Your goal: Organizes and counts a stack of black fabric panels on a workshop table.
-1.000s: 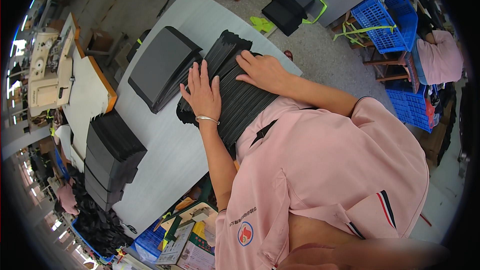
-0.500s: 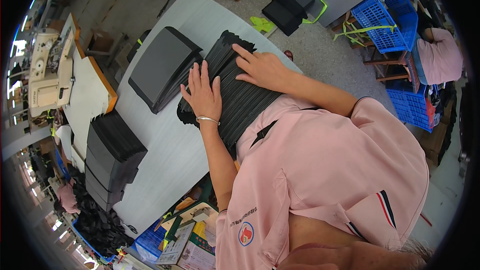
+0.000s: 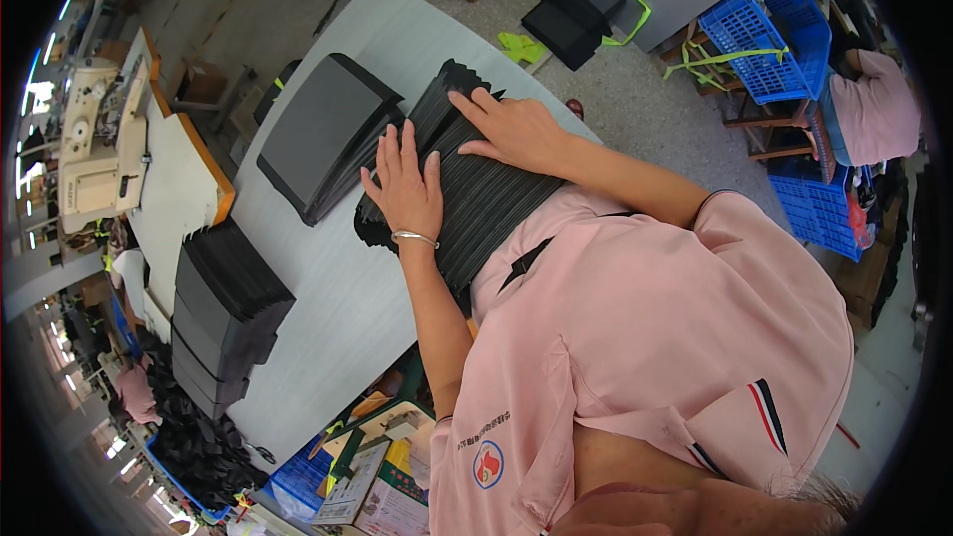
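A long row of thin black fabric pieces [image 3: 486, 213] stands packed on edge on the pale table, close against my pink shirt. My left hand [image 3: 405, 182] rests across its left part, fingers stretched and slightly apart. Over the far right part lies my right hand [image 3: 511, 132], its fingers extended and thumb spread from them. A gap opens in the row near my right fingertips. Just beyond my left hand lies a stack of dark grey, black-edged panels [image 3: 323, 134]. Another stack of black panels [image 3: 223, 308] sits at the table's left edge.
The pale table [image 3: 342, 288] bears the stacks. To the left stands a sewing machine [image 3: 94, 154] on a wood-edged bench. Blue crates [image 3: 769, 35] and a seated person in pink [image 3: 874, 114] are at the right. An open carton [image 3: 382, 496] sits below the table's near edge.
My right hand has shifted slightly left along the black pieces. My left hand stays nearly where it was.
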{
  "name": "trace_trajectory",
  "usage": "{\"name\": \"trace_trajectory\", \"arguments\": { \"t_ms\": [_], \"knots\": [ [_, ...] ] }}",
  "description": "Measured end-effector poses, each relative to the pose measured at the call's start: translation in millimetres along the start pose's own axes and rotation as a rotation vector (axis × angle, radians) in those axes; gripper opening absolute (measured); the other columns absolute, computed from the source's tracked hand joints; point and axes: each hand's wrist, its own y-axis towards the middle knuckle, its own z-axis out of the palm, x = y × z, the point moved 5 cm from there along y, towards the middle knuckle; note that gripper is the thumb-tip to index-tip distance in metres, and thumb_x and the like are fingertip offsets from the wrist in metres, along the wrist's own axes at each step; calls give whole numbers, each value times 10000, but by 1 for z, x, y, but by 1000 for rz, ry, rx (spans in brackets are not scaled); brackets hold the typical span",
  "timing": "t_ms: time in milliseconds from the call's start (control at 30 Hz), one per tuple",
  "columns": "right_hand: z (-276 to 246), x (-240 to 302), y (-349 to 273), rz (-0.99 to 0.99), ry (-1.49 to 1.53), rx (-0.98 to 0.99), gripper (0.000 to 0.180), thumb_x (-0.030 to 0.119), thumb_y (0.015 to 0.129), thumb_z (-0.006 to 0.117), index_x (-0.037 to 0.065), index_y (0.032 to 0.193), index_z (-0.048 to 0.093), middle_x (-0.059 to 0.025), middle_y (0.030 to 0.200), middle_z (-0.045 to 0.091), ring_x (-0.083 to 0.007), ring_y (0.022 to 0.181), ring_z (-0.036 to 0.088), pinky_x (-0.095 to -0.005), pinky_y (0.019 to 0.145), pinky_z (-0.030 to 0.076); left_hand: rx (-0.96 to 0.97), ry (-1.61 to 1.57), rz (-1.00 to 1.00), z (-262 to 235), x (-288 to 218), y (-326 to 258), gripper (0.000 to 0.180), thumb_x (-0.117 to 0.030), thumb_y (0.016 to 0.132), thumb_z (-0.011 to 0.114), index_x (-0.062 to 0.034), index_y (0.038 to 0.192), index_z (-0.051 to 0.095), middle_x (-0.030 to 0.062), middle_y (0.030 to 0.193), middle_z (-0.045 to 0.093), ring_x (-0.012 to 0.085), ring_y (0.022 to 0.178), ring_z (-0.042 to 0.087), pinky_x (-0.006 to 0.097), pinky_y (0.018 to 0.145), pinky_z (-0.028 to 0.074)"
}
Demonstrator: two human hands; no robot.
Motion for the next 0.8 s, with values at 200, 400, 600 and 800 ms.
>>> {"name": "trace_trajectory", "arguments": {
  "t_ms": [200, 400, 600, 800],
  "knots": [
    [6, 0, -2, -22, -22, -51, 779, 559, 887, 654, 60, 1455, 468, -87, 1070, 539, -205, 622, 637, -342, 510, 502, -5, -12, 9, 0, 0, 0, 576, -416, 1043, 480, -203, 1569, 379, 66, 1616, 374, 259, 1493, 330, 580, 1205, 128],
    [7, 3, -5, -36, -65, -66, 744, 530, 881, 673, 36, 1414, 513, -86, 1083, 544, -204, 660, 631, -331, 542, 513, -9, -3, 3, 0, 1, 0, 573, -419, 1039, 486, -216, 1566, 388, 55, 1614, 385, 254, 1495, 332, 569, 1208, 144],
    [7, 3, -7, -33, -81, -68, 732, 516, 881, 675, 38, 1413, 520, -83, 1110, 552, -208, 677, 632, -330, 570, 521, -11, -7, 1, -1, 1, -1, 575, -414, 1037, 491, -217, 1566, 387, 55, 1615, 384, 253, 1495, 331, 571, 1209, 146],
    [7, 3, -6, -31, -83, -61, 728, 514, 882, 673, 37, 1411, 520, -90, 1116, 560, -215, 685, 641, -334, 579, 527, 0, -16, 3, 1, 1, 1, 572, -408, 1044, 479, -200, 1568, 381, 67, 1615, 374, 256, 1494, 328, 575, 1210, 115]
  ]
}}
